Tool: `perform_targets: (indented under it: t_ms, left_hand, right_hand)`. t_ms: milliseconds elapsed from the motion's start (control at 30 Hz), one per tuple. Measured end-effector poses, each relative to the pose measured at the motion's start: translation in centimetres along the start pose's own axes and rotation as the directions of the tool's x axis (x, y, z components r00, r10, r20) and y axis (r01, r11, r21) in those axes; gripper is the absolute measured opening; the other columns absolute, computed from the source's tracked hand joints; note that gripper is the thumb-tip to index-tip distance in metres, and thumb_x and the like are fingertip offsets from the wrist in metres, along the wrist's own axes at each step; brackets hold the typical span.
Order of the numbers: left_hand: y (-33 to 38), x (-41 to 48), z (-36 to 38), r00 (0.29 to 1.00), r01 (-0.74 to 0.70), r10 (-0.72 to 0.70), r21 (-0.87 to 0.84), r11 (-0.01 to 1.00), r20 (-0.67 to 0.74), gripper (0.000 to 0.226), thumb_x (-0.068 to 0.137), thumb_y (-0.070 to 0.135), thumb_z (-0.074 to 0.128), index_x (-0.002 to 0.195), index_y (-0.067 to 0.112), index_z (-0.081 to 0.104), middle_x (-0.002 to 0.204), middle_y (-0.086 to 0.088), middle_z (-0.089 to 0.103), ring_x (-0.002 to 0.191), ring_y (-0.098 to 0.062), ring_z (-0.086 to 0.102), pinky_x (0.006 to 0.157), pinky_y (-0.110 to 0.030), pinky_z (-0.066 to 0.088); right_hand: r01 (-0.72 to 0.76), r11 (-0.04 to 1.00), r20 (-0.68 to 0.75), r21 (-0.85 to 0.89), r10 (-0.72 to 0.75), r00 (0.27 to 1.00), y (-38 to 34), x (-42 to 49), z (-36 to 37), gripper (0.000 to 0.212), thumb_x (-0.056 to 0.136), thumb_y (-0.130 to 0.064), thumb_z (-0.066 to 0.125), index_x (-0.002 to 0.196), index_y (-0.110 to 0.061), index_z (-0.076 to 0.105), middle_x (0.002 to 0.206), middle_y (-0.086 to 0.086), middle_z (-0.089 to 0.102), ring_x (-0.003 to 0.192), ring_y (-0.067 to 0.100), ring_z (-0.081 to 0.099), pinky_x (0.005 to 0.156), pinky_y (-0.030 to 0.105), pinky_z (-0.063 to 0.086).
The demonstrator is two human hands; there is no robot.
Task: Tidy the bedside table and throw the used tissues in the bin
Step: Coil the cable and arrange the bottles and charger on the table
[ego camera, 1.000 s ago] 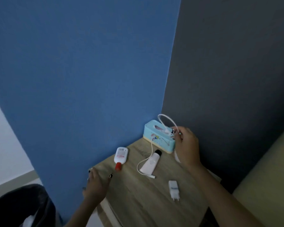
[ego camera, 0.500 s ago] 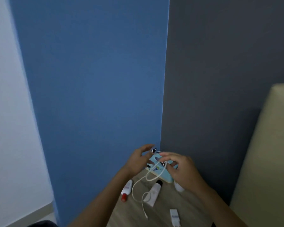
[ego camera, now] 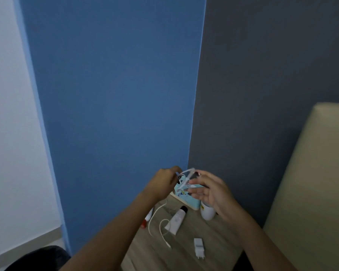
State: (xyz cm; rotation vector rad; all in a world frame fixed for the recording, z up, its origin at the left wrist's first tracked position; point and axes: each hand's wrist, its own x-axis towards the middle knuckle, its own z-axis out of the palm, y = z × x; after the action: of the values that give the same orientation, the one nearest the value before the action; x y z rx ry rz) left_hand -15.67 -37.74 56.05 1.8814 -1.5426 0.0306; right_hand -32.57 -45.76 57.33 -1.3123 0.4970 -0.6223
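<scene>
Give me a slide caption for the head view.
Both hands, left and right, coil a white cable above the bedside table.

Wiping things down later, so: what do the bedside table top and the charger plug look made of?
Bedside table: wood or wood-look laminate, matt, with visible pale grain streaks; which one is unclear. Charger plug: white moulded plastic, smooth, with a slight sheen.

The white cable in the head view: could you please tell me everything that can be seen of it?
The white cable is thin, flexible and looks plastic-coated. Its upper end is looped between the left hand and right hand, above the tissue box. From there it hangs to the bedside table, curls beside the white tube, and ends in a small free plug.
</scene>
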Motion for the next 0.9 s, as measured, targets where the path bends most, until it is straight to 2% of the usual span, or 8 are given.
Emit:
perform_targets:
  t_ms: [67,267,367,467,600,667,767,900]
  left_hand:
    - [-0.4,-0.3,0.5,0.995,-0.097,0.093,0.131,0.987,0.03,0.028,0.086,0.026,0.047,0.107,0.01,0.055,0.086,-0.011,0.07,0.075,-0.027,0.067,0.067,-0.037,0.053]
    - [-0.4,-0.1,1.5,0.998,-0.019,-0.002,0.363,0.932,0.058,0.026,0.093,0.013,0.044,0.119,0.011,0.044,0.094,-0.015,0.066,0.085,-0.035,0.064,0.068,-0.04,0.049]
    - [0.2,-0.1,1.5,0.999,-0.011,-0.005,0.408,0.913,0.039,0.034,0.09,0.007,0.044,0.124,0.011,0.045,0.098,-0.013,0.067,0.088,-0.034,0.064,0.065,-0.035,0.044]
    - [0.1,0.1,1.3,0.999,0.007,-0.028,0.449,0.894,0.041,0.03,0.088,0.008,0.046,0.117,0.011,0.051,0.101,-0.014,0.067,0.091,-0.034,0.064,0.069,-0.037,0.047]
    - [-1.5,-0.2,0.7,0.998,0.055,-0.054,0.303,0.952,-0.013,0.018,0.09,0.008,0.047,0.104,0.01,0.059,0.092,-0.013,0.069,0.084,-0.031,0.065,0.07,-0.037,0.049]
    - [-2.1,-0.6,0.4,0.995,0.083,-0.078,0.103,0.991,-0.055,0.013,0.09,0.008,0.052,0.095,0.009,0.064,0.084,-0.005,0.071,0.074,-0.013,0.066,0.07,-0.029,0.051]
    - [-2.2,-1.1,-0.1,0.992,0.101,-0.106,-0.073,0.992,-0.067,0.012,0.084,0.001,0.059,0.086,0.01,0.068,0.076,0.004,0.067,0.063,0.008,0.061,0.069,-0.015,0.05]
    - [-2.4,-1.2,-0.7,0.994,0.112,-0.113,-0.057,0.992,-0.01,0.01,0.078,0.01,0.071,0.087,0.012,0.071,0.079,0.007,0.063,0.069,0.005,0.059,0.069,-0.013,0.044]
  right_hand:
    - [0.048,0.991,0.014,-0.124,-0.047,0.999,-0.4,-0.3,0.1,0.022,0.092,-0.009,0.057,0.111,-0.018,0.065,0.099,0.012,0.072,0.077,0.022,0.071,0.064,0.025,0.057]
    - [0.007,0.935,-0.011,-0.355,-0.012,1.0,-0.4,0.2,1.1,0.022,0.083,-0.039,0.056,0.104,-0.031,0.058,0.097,0.003,0.069,0.076,0.015,0.066,0.065,0.027,0.05]
    - [0.009,0.912,0.018,-0.411,-0.002,1.0,0.3,-0.2,2.1,0.016,0.088,-0.031,0.057,0.104,-0.029,0.059,0.09,0.002,0.068,0.068,0.014,0.064,0.062,0.026,0.049]
    - [0.011,0.917,-0.025,-0.398,-0.023,0.999,0.3,-0.1,2.2,0.017,0.093,-0.017,0.049,0.096,-0.013,0.066,0.085,0.011,0.071,0.063,0.022,0.063,0.06,0.03,0.048]
    - [-0.044,0.944,-0.131,-0.327,0.0,0.991,-0.5,0.4,0.9,0.024,0.089,-0.002,0.049,0.087,-0.009,0.072,0.078,0.01,0.073,0.062,0.013,0.067,0.057,0.023,0.05]
    - [-0.075,0.954,-0.142,-0.291,0.034,0.989,-1.3,0.6,-0.1,0.02,0.088,-0.001,0.056,0.099,-0.005,0.072,0.088,0.013,0.075,0.076,0.015,0.07,0.067,0.023,0.052]
    - [-0.134,0.958,-0.034,-0.252,0.13,0.991,-2.2,0.2,-0.8,0.021,0.092,-0.006,0.056,0.11,-0.002,0.067,0.108,0.017,0.071,0.1,0.029,0.068,0.085,0.033,0.053]
    - [-0.272,0.956,0.138,-0.109,0.285,0.948,-2.0,-0.3,-1.1,0.028,0.092,-0.015,0.045,0.101,0.0,0.066,0.113,0.019,0.069,0.107,0.039,0.064,0.074,0.03,0.054]
